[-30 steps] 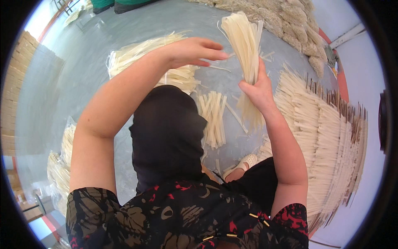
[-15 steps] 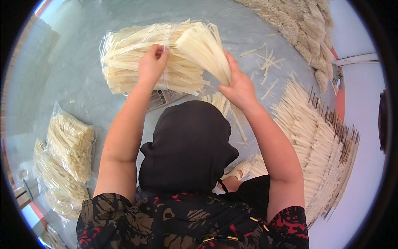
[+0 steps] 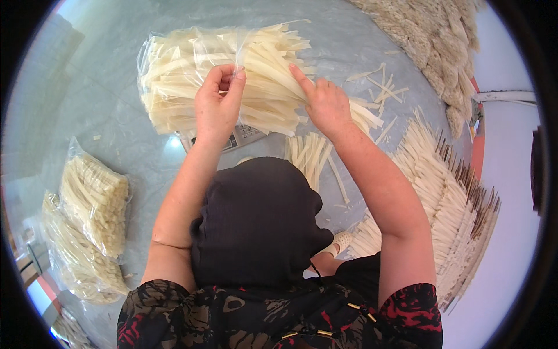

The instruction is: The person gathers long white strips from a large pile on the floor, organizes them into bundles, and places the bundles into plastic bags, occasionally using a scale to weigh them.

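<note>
A clear plastic bag (image 3: 152, 78) packed with flat pale-yellow strips lies on its side on a flat scale (image 3: 249, 137), its mouth toward the right. My left hand (image 3: 218, 104) is closed at the bag's rim, thumb and fingers pinching the film. A bunch of pale strips (image 3: 273, 65) lies at the mouth, its near end sticking out past my right hand (image 3: 330, 106). That hand is closed round the bunch with its index finger stretched along it. Below the bag's mouth lies a small heap of loose strips (image 3: 308, 152).
Two filled clear bags (image 3: 96, 200) lie on the grey floor (image 3: 87, 110) at the left. On the right are rows of pale strips (image 3: 433, 192) with brown stick-like ends. Coarse tan bundles (image 3: 430, 46) are piled at the far right, near scattered strips (image 3: 386, 90).
The bunch in my right hand has gone down and into the bag's mouth, lying flatter among the other strips. My right index finger has stretched out. The left hand stays at the rim.
</note>
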A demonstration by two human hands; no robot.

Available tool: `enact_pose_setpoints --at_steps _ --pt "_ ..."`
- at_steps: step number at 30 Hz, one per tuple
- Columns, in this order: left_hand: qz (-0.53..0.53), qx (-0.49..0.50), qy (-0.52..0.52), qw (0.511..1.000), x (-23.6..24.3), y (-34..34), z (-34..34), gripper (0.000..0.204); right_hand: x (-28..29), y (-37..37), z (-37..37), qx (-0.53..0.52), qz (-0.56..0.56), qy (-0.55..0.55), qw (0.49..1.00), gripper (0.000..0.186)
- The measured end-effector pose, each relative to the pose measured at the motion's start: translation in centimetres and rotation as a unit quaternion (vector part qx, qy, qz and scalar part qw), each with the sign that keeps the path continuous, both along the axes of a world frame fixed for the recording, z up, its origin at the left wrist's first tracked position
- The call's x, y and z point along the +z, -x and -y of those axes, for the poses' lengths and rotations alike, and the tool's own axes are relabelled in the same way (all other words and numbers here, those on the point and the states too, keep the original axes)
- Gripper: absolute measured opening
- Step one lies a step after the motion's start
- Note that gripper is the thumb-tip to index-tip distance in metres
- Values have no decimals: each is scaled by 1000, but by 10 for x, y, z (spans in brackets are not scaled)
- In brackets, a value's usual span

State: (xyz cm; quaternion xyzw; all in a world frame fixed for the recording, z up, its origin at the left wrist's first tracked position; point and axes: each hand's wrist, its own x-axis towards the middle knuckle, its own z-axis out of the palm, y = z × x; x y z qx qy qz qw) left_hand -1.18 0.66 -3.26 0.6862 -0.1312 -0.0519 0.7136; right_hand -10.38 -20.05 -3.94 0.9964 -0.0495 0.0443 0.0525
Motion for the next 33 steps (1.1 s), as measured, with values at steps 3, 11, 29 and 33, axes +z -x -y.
enact_pose_setpoints --at_steps 3,11,29,33 --pt "50 4 -101 994 11 1 3 21 12 -6 -7 42 7 2 999 87" --pt "48 42 -54 997 -4 -9 5 20 10 -6 -24 45 -88 -43 994 91" --pt "88 15 -131 987 -31 -18 10 23 4 -94 -37 149 34 -70 986 44" --pt "77 23 -136 988 -37 -22 12 25 26 -52 -10 74 130 -71 986 68"
